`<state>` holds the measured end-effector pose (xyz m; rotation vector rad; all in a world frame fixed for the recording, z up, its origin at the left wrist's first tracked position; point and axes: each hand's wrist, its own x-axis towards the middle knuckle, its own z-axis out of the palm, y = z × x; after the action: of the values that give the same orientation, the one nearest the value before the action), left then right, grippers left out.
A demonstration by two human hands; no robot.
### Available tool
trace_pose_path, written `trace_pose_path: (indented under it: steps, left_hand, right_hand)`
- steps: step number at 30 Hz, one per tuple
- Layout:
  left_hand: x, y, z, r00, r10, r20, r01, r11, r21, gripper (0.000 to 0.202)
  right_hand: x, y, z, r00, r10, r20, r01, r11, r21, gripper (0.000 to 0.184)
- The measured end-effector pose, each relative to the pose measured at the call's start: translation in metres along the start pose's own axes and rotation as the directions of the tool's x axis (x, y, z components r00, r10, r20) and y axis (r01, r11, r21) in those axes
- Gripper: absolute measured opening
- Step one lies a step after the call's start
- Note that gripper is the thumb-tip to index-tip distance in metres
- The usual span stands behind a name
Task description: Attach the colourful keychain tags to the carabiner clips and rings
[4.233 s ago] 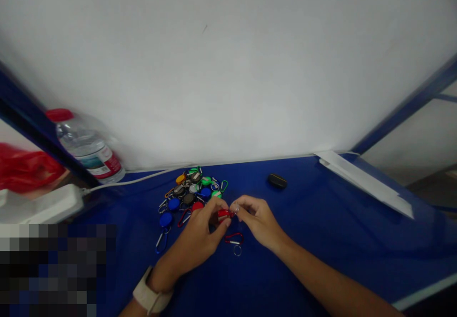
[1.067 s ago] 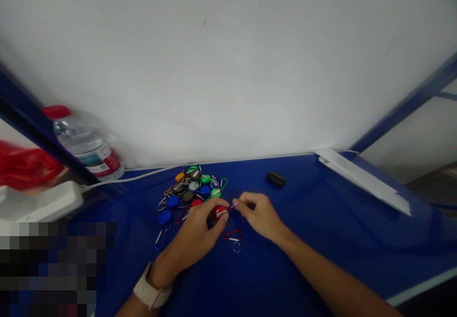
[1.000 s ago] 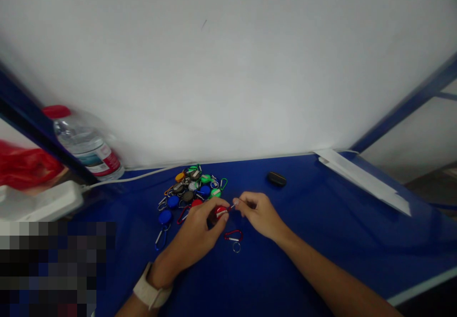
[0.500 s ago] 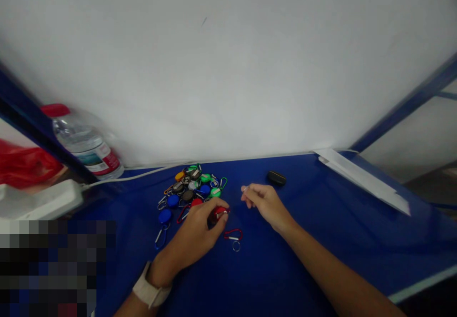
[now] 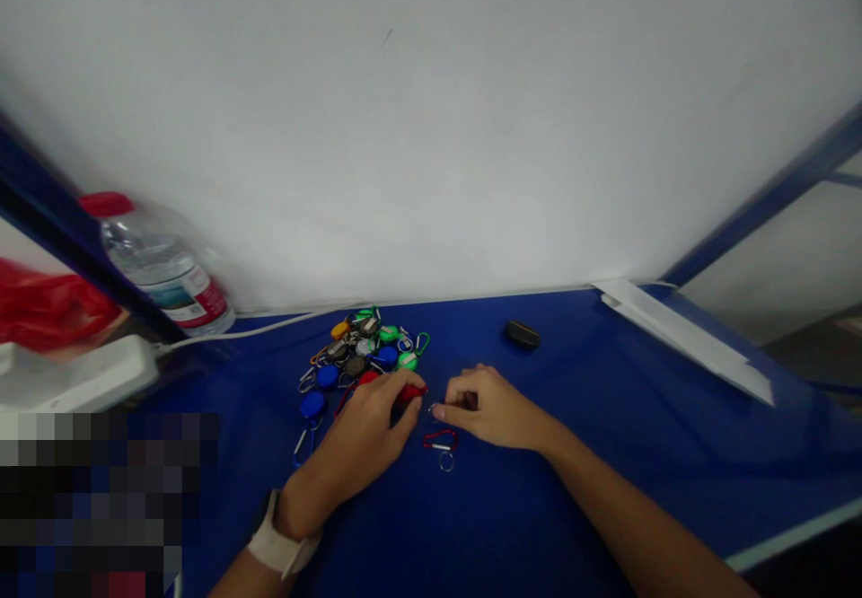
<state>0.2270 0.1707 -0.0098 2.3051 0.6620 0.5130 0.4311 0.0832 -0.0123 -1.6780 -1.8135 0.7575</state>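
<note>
My left hand point(image 5: 377, 423) grips a round red badge reel point(image 5: 409, 393) between thumb and fingers, just in front of the pile. Facing it, my right hand point(image 5: 488, 408) is closed in a pinch. A tiny shiny bit shows at its fingertips, too small to name. Below the gap between both hands lie a red carabiner point(image 5: 441, 440) and a metal split ring point(image 5: 446, 461). Left of them is a heap of badge reels point(image 5: 356, 366) in green, blue, grey, orange and red, with carabiners. One blue reel point(image 5: 312, 405) lies nearest to my left wrist.
A black oval case point(image 5: 522, 335) lies behind my right hand. White papers point(image 5: 687, 338) rest at the right against the wall. At the left are a water bottle point(image 5: 168, 270), a white power strip point(image 5: 81, 373) with its cable, and a red bag point(image 5: 54, 306).
My right hand has moved left and slightly down, bringing its fingertips close to the red reel. The left hand keeps its hold, with the reel turned a little.
</note>
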Motion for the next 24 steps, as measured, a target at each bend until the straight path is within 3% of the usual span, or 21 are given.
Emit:
trace_pose_path:
  steps: [6,13,18,24]
  left_hand:
    - [-0.0015,-0.0012,0.0005,1.000,0.015,0.021,-0.015,1.000,0.000,0.015]
    - [0.0003,-0.0024,0.0008,0.999,-0.003,0.041,0.003,1.000,0.000,0.016]
    - [0.0001,-0.0032,0.0024,0.999,0.031,0.027,-0.030,0.999,-0.020,0.016]
    - [-0.0001,-0.0039,0.0027,0.999,0.033,0.035,-0.032,0.999,-0.027,0.015]
  right_hand:
    - [0.0000,0.0001,-0.0009,1.000,-0.009,0.010,0.009,1.000,-0.027,0.029]
    - [0.0000,0.0044,0.0026,1.000,-0.021,0.012,0.020,0.995,0.101,0.010]
    - [0.0001,0.0028,0.0010,0.993,-0.101,0.066,0.102,0.995,-0.011,0.004]
    - [-0.0034,-0.0031,-0.0050,0.984,-0.091,0.153,0.105,0.991,-0.088,0.009]
